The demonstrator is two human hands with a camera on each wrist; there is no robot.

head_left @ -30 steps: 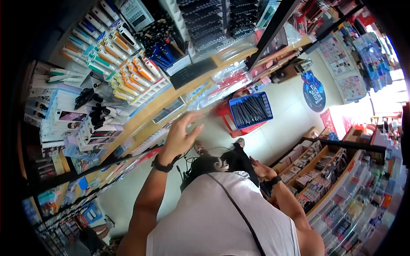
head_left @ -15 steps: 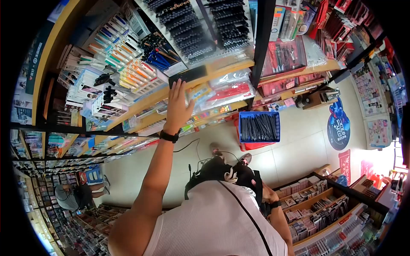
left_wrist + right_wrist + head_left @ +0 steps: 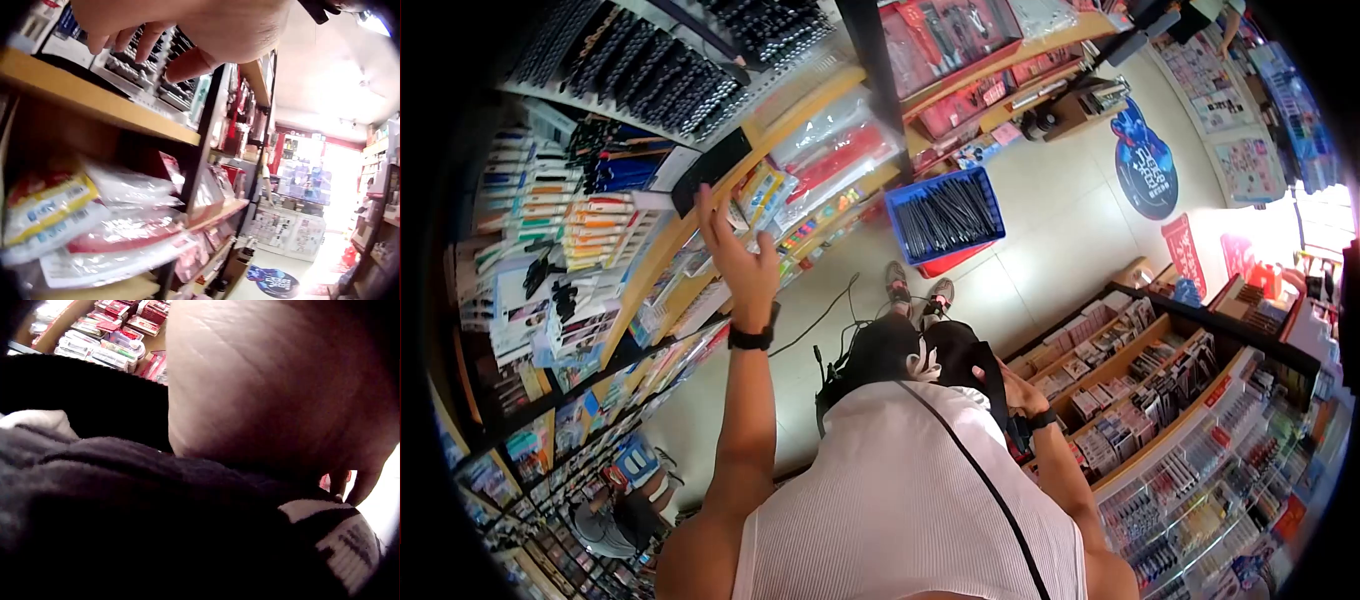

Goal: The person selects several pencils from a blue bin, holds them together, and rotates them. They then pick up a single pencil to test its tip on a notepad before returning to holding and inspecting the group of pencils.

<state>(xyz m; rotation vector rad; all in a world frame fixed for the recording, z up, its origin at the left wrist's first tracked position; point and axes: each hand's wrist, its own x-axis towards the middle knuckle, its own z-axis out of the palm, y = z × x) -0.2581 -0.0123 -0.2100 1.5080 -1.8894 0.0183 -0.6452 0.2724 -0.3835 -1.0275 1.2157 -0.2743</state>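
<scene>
My left hand (image 3: pixel 740 268) is raised at the shelf edge with its fingers extended and nothing held. Its fingertips come right up to the near end of a flat black pad (image 3: pixel 714 170) lying on the wooden shelf. In the left wrist view, the left hand (image 3: pixel 194 28) overlaps rows of dark pens (image 3: pixel 134 65), and the black pad (image 3: pixel 81 74) shows beneath the fingers. Low at my side, my right hand (image 3: pixel 1022 394) lies against dark clothing. The right wrist view shows that hand's palm (image 3: pixel 262 381) over the dark cloth (image 3: pixel 156 506), with most of its fingers hidden.
Colourful markers (image 3: pixel 590 215) stand in a rack at the left. Plastic-wrapped packets (image 3: pixel 835 160) fill the shelf below. A blue basket of black pens (image 3: pixel 895 205) sits on something red on the floor. Wooden bins (image 3: pixel 1090 380) line the right side. A cable (image 3: pixel 825 318) trails near my feet.
My left hand rose to the shelf and laid its fingers on the black pad, then drew back slightly to the shelf edge. The head view has turned. My right hand stays low.
</scene>
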